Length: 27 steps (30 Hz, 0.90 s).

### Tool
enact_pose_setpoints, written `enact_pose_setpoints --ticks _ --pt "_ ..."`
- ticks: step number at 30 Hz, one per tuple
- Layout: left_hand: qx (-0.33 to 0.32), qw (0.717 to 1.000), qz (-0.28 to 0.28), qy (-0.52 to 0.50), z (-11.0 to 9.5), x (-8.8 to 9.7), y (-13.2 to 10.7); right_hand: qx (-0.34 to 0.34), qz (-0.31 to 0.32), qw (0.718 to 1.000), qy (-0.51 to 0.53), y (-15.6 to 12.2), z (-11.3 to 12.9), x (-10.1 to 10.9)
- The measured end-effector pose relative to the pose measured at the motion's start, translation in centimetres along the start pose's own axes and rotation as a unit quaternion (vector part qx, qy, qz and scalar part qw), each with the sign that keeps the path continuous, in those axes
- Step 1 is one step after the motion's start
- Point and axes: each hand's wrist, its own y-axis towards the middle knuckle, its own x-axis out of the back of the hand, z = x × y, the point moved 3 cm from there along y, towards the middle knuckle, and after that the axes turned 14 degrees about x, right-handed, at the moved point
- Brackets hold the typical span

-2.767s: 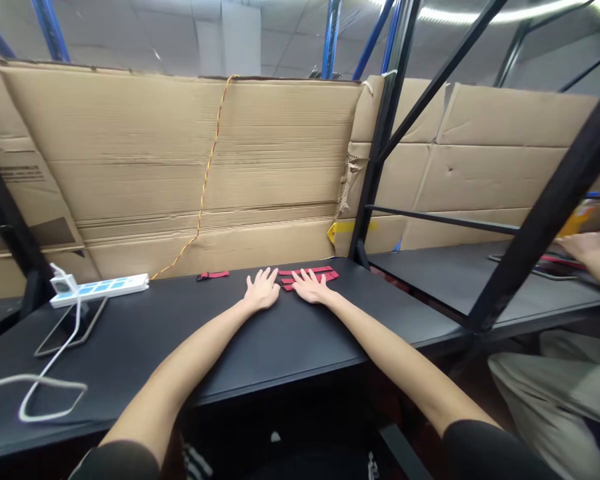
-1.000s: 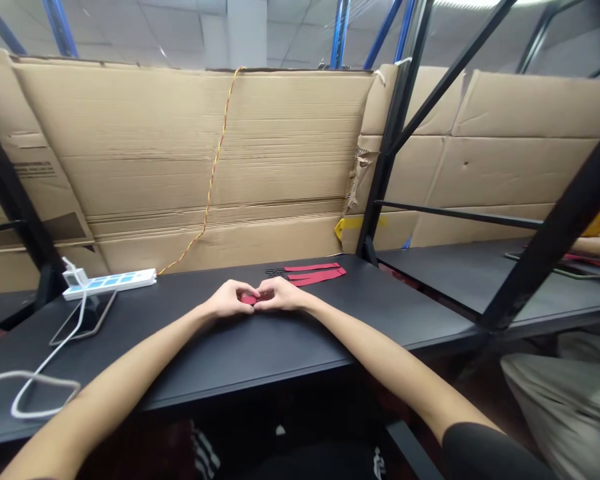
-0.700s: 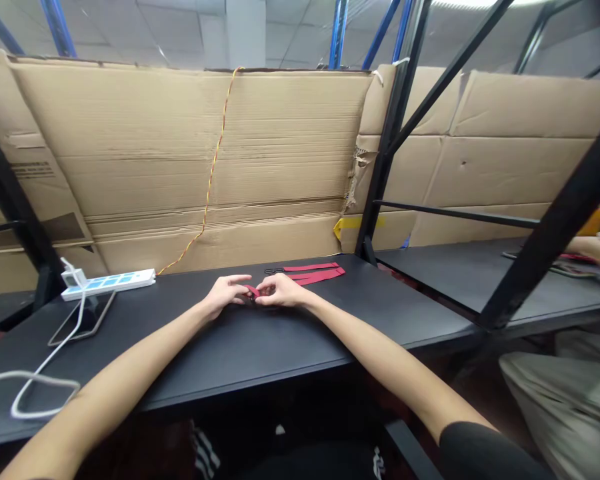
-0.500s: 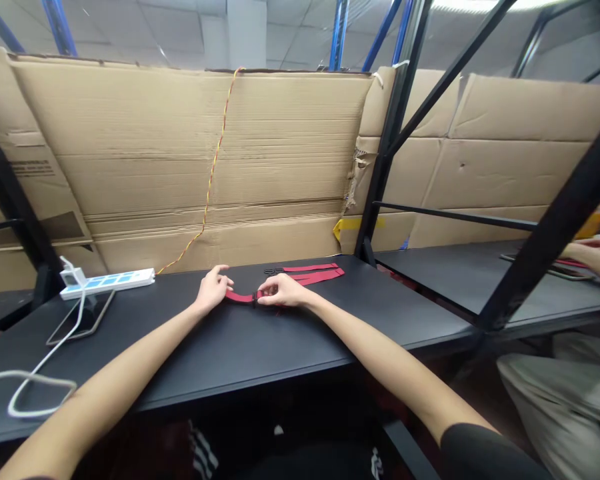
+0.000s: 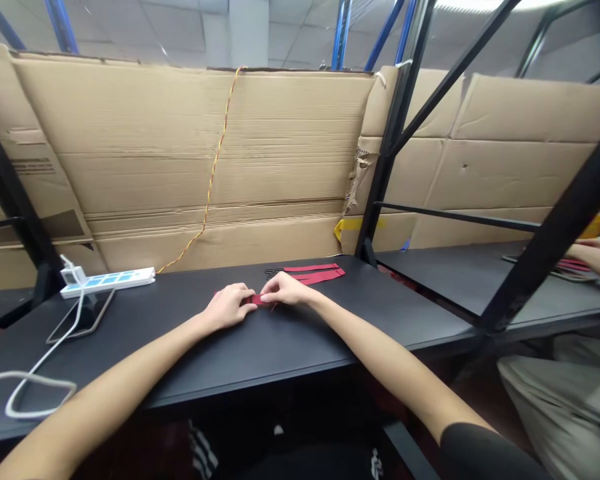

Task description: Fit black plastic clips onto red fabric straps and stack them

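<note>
A red webbing strap (image 5: 258, 300) is held just above the black tabletop, its middle between both hands. My left hand (image 5: 230, 305) is closed on the strap from the left, its fingers covering the place where the black buckle showed earlier. From the right, my right hand (image 5: 284, 291) pinches the same strap between thumb and fingers, close to the left fingertips. Behind the right hand lie more red straps (image 5: 320, 274) with black buckles (image 5: 273, 271) at their left end, partly hidden by that hand.
A white power strip (image 5: 125, 280) with a plugged-in charger and white cable (image 5: 75, 320) is at the left, beside a flat dark device (image 5: 90, 317). Cardboard (image 5: 280, 160) walls the back. Black posts (image 5: 380, 173) stand right; beyond them shows another person's arm (image 5: 597, 257).
My left hand has moved right along the strap and now closes over the buckle area beside the right hand. The right hand has stayed nearly in place.
</note>
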Motion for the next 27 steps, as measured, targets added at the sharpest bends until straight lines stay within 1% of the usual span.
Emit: enact_pose_setpoints --ticks 4,6,8,11,12,15,18,21,24,25,27 --pt "0.021 0.999 0.004 0.026 0.5 -0.1 0.1 -0.046 0.036 0.998 0.004 -1.2 0.2 3.3" --pt "0.015 1.000 0.013 0.018 0.3 -0.4 0.3 -0.061 0.046 0.997 -0.012 -2.0 0.5 5.3" --pt "0.008 1.000 0.023 0.011 0.2 -0.7 0.5 -0.080 0.072 0.994 -0.011 -2.9 0.5 6.9" --pt "0.031 0.999 0.028 0.018 0.8 -1.1 0.7 -0.121 0.102 0.987 -0.027 -4.8 -0.1 9.3" --pt "0.043 0.999 0.026 0.019 1.1 -1.1 0.8 -0.138 0.096 0.985 -0.042 -5.5 -0.5 10.2" --pt "0.050 0.999 0.014 -0.006 1.8 -1.2 0.9 -0.198 0.029 0.975 -0.093 -7.8 -1.9 12.9" --pt "0.032 0.998 0.005 -0.055 1.2 -1.8 1.4 -0.252 -0.020 0.957 -0.143 -9.5 -3.4 14.8" --pt "0.024 0.996 -0.002 -0.089 -0.6 -3.0 2.4 -0.288 -0.068 0.931 -0.211 -10.3 -4.6 16.0" --pt "-0.033 0.995 -0.005 -0.095 -3.3 -4.4 4.0 -0.307 -0.110 0.906 -0.269 -10.7 -5.9 16.7" --pt "-0.038 0.995 -0.005 -0.091 -4.0 -4.8 4.5 -0.311 -0.120 0.900 -0.280 -10.8 -6.3 16.9" --pt "-0.019 0.997 -0.002 -0.073 -5.1 -5.6 5.7 -0.316 -0.133 0.892 -0.294 -11.0 -7.1 17.2"
